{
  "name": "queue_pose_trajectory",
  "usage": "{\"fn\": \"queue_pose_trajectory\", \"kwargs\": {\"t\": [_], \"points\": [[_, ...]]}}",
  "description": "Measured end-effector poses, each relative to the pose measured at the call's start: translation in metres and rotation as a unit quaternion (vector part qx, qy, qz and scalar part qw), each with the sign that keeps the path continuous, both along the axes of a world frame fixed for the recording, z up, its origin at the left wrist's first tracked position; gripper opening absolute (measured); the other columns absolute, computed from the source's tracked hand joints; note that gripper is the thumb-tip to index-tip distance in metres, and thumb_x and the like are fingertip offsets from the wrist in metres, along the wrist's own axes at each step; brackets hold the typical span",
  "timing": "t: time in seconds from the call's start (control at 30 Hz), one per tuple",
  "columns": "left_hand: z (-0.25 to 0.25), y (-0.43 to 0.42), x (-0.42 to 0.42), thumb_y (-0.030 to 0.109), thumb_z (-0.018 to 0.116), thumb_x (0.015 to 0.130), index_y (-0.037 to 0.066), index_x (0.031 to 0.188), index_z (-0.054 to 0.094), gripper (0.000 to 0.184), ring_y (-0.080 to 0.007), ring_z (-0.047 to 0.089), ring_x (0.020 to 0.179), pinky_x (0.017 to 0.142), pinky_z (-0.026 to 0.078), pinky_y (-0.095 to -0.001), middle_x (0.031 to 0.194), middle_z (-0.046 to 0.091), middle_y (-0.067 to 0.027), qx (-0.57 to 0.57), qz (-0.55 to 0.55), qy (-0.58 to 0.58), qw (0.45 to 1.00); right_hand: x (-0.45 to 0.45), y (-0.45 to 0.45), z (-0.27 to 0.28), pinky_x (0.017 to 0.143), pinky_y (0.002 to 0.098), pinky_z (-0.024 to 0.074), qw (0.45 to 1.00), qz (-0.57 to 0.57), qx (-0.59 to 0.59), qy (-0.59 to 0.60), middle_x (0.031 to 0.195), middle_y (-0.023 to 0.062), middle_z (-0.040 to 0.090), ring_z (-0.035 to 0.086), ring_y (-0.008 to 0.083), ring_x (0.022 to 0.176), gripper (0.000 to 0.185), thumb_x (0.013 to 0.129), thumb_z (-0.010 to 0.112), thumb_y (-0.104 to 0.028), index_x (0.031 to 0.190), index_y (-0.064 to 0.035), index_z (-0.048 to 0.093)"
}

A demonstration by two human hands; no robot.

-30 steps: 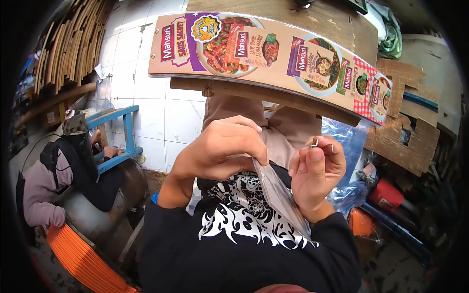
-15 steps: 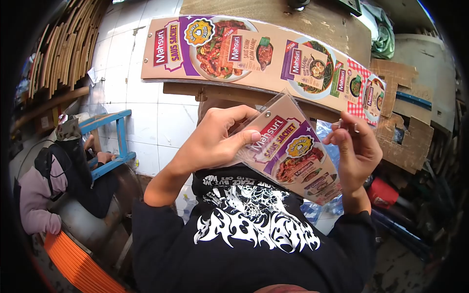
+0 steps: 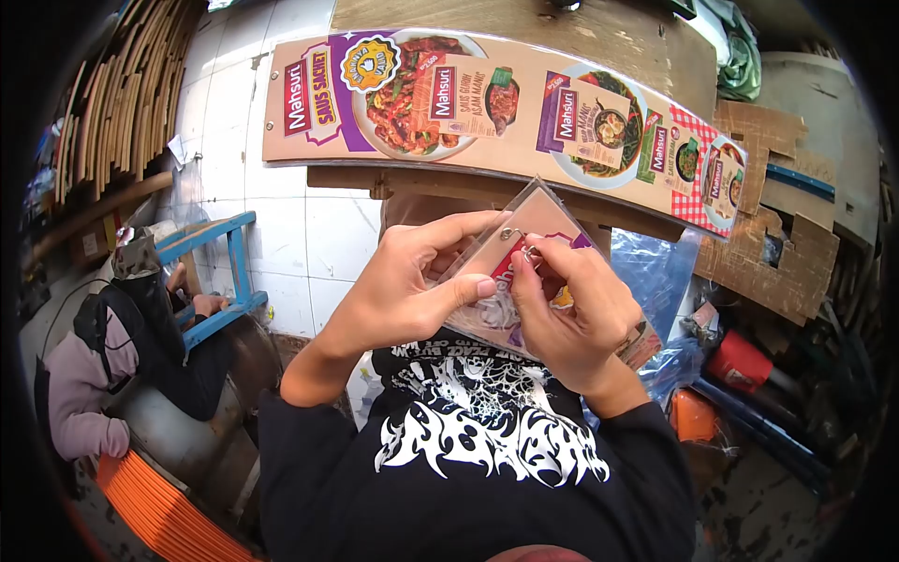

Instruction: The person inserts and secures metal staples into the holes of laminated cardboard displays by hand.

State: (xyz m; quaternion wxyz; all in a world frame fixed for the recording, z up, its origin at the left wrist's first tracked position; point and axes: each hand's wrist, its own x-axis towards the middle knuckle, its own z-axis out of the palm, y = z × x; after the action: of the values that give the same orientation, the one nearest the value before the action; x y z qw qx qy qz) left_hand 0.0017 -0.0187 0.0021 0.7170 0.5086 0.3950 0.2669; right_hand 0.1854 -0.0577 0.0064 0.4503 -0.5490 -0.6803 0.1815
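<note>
My left hand [image 3: 407, 281] grips a glossy printed Mahsuri sauce sign [image 3: 548, 214] by its edge, thumb on top. A metal eyelet [image 3: 507, 232] sits near the sign's upper corner. Over the sign's face, my right hand [image 3: 585, 314] pinches a small shiny piece [image 3: 531, 251], perhaps a metal hook or ring, beside the eyelet; its exact kind is hard to make out. Part of the print is hidden under my right fingers. Beyond my hands, a longer Mahsuri sign [image 3: 510, 103] with matching print lies flat on the wooden table [image 3: 646, 42].
To the left, a person in a mauve sleeve [image 3: 89, 407] sits by a blue frame [image 3: 239, 267]. An orange ribbed object [image 3: 169, 515] is below. Thin boards [image 3: 131, 103] stack at upper left. Clear plastic [image 3: 655, 281], a red object [image 3: 740, 361] and cut cardboard [image 3: 796, 272] lie right.
My right hand has moved left, from beside the sign to over its face near the eyelet, carrying the small piece. My left hand keeps its hold on the sign.
</note>
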Motion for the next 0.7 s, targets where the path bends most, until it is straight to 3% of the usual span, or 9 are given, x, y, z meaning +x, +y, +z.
{"fn": "queue_pose_trajectory", "kwargs": {"t": [0.03,0.1,0.5,0.7], "points": [[0.001,0.000,-0.002,0.000,0.069,0.084,-0.007,0.130,0.054,0.048,-0.0038,0.058,0.078,0.066,0.049,-0.0207,0.094,0.068,-0.0061,-0.002,0.002,0.001,1.000,-0.001,-0.002,0.000,0.047,0.0263,0.0465,1.000,-0.011,-0.010,0.002,0.072,0.0095,0.065,0.060,0.0156,0.053,0.024,0.073,0.074,0.007,0.095,0.0030,0.067],[0.004,0.003,-0.006,-0.001,0.068,0.085,-0.009,0.133,0.048,0.053,-0.0115,0.062,0.098,0.084,0.052,-0.0255,0.111,0.066,-0.0122,-0.029,-0.054,0.032,0.998,-0.004,-0.002,-0.001,0.047,0.0264,0.0464,1.000,-0.019,-0.020,0.004,0.071,0.0097,0.065,0.060,0.0159,0.053,0.024,0.073,0.074,0.007,0.095,0.0031,0.067],[0.013,-0.006,-0.010,0.002,0.072,0.082,-0.012,0.129,0.051,0.053,-0.0138,0.065,0.093,0.081,0.052,-0.0261,0.104,0.068,-0.0154,0.035,-0.033,0.051,0.998,-0.016,-0.009,0.011,0.042,0.0227,0.0412,0.995,-0.023,-0.080,0.053,0.067,0.0058,0.062,0.054,0.0101,0.047,0.020,0.074,0.074,0.007,0.093,0.0035,0.066],[0.006,-0.014,-0.008,0.001,0.070,0.081,-0.012,0.127,0.053,0.051,-0.0130,0.065,0.089,0.078,0.052,-0.0251,0.101,0.069,-0.0147,0.071,-0.009,0.018,0.997,-0.011,-0.015,0.017,0.047,0.0300,0.0444,0.996,0.016,-0.052,-0.070,0.067,0.0082,0.054,0.054,0.0185,0.051,0.024,0.073,0.070,0.008,0.097,0.0061,0.064]]}}
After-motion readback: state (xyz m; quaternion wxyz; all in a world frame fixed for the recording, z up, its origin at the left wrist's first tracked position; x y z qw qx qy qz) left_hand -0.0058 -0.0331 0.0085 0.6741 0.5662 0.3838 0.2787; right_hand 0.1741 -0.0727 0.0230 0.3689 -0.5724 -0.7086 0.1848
